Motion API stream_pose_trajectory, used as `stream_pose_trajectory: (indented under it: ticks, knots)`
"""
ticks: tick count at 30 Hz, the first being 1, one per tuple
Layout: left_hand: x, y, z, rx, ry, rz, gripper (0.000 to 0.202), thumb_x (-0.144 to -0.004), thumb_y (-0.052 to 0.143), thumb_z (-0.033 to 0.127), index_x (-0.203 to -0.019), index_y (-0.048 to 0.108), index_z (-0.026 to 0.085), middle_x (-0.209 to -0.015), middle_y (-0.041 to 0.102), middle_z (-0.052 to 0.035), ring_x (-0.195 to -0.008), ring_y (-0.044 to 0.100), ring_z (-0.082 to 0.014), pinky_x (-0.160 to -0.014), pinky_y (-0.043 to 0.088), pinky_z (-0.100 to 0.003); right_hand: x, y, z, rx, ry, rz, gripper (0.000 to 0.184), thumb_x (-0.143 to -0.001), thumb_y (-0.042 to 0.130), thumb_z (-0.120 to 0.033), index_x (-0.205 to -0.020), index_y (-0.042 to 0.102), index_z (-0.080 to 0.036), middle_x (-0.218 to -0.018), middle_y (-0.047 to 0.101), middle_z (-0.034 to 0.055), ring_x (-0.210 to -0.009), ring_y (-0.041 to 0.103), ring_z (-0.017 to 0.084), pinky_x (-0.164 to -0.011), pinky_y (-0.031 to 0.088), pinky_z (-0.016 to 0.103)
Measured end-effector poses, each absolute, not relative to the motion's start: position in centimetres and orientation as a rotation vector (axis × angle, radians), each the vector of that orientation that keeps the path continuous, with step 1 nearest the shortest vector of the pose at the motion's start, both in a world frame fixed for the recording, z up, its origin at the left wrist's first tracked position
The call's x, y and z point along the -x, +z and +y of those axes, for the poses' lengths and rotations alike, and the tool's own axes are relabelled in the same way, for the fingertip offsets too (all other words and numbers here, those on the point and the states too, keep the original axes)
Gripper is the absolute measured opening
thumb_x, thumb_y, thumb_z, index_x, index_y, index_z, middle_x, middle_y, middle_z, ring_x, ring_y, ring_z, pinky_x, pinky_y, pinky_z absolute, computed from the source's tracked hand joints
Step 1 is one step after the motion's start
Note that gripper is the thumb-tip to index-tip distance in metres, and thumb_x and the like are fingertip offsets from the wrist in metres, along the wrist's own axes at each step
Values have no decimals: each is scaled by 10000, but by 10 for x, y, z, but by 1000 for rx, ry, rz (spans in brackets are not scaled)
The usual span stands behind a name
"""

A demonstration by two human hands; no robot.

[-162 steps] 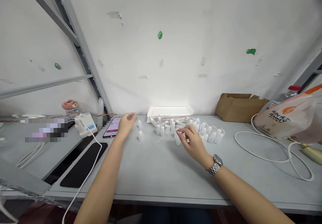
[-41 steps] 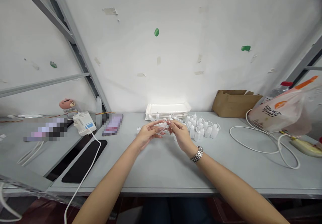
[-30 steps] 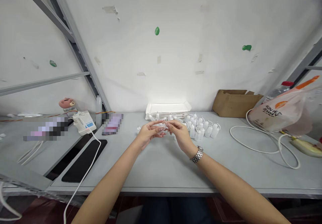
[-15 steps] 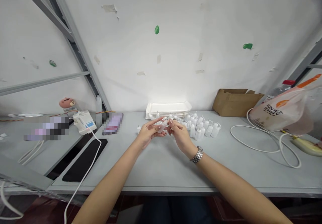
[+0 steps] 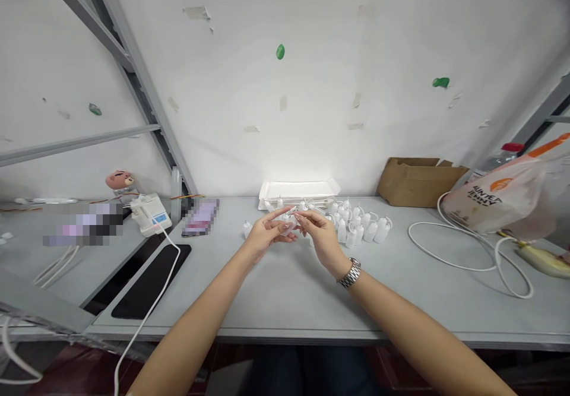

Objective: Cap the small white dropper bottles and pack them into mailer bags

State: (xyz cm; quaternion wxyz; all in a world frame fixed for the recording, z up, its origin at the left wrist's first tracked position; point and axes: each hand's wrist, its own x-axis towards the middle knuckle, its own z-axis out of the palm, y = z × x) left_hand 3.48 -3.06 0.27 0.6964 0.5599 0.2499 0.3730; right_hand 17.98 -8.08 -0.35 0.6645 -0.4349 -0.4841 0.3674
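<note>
Both my hands meet above the middle of the grey table [image 5: 276, 301]. My left hand [image 5: 266, 235] pinches a small white dropper bottle [image 5: 290, 225] that lies sideways between the two hands. My right hand [image 5: 319, 237], a metal watch on its wrist, closes its fingertips on the bottle's other end. Just behind my hands stands a cluster of several small white bottles [image 5: 358, 227]. One single small bottle [image 5: 247, 228] stands alone to the left of my left hand.
A stack of white trays [image 5: 297, 192] leans by the wall, a brown cardboard box [image 5: 416, 181] to its right. A white cable [image 5: 467, 253] loops at the right near a plastic bag [image 5: 499, 201]. A phone [image 5: 200, 216], a white device [image 5: 149, 213] and a black pad [image 5: 149, 280] lie at left.
Five seconds ago my hands were apart on the table among the bottles. They have come together holding one bottle, and over the last second only the fingers shift slightly.
</note>
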Motion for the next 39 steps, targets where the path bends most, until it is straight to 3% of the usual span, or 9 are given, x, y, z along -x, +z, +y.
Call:
stream_pose_trajectory:
  ticks: [8, 18, 22, 27, 32, 37, 39]
  knots:
    - [-35, 0, -31, -1271, 827, 545, 642, -641, 743, 301, -1225, 513, 165, -735, 695, -41, -649, 654, -166, -707, 522, -334, -179, -7, -80, 989, 786, -1127, 189, -700, 657, -408, -720, 697, -225, -776, 531, 18, -612, 451, 108, -545, 404, 254]
    - [-32, 1, -28, -1267, 812, 494, 594, -663, 723, 337, -1199, 540, 160, -731, 689, -47, -616, 638, -146, -665, 523, -305, -185, -7, -78, 909, 884, -1201, 148, -702, 672, -374, -779, 729, -261, -821, 527, 15, -631, 446, 109, -581, 422, 272]
    - [-34, 2, -30, -1248, 859, 495, 570, -673, 714, 347, -1199, 556, 195, -773, 687, -38, -640, 630, -132, -664, 526, -289, -181, -6, -79, 959, 839, -1227, 220, -722, 647, -403, -897, 715, -288, -881, 546, 23, -652, 462, 116, -592, 449, 281]
    - [-34, 1, -25, -1164, 990, 541, 469, -660, 718, 361, -1083, 638, 177, -842, 690, -54, -628, 613, -110, -688, 536, -309, -181, -2, -84, 1012, 677, -1356, 309, -835, 495, -437, -1067, 648, -301, -988, 542, 46, -689, 531, 129, -626, 490, 312]
    - [-28, 1, -13, -1053, 1113, 542, 466, -650, 728, 345, -1063, 631, 154, -844, 696, -68, -615, 614, -106, -688, 539, -307, -195, 18, -77, 1108, 222, -1480, 266, -867, 466, -342, -1057, 641, -279, -1012, 530, 65, -833, 550, 167, -717, 477, 321]
    - [-20, 8, -7, -944, 1208, 546, 413, -661, 722, 279, -1042, 621, 154, -844, 699, -58, -636, 634, -110, -655, 536, -258, -210, 40, -33, 1410, 180, -2001, 167, -794, 543, -194, -860, 696, -212, -852, 604, 66, -746, 564, 176, -695, 444, 321]
    - [-17, 11, -6, -912, 1240, 547, 393, -675, 708, 250, -1047, 619, 158, -859, 700, -60, -646, 637, -109, -642, 533, -242, -210, 41, -13, 1492, 147, -2254, 198, -754, 543, -101, -807, 708, -197, -838, 639, 82, -808, 570, 206, -721, 430, 325]
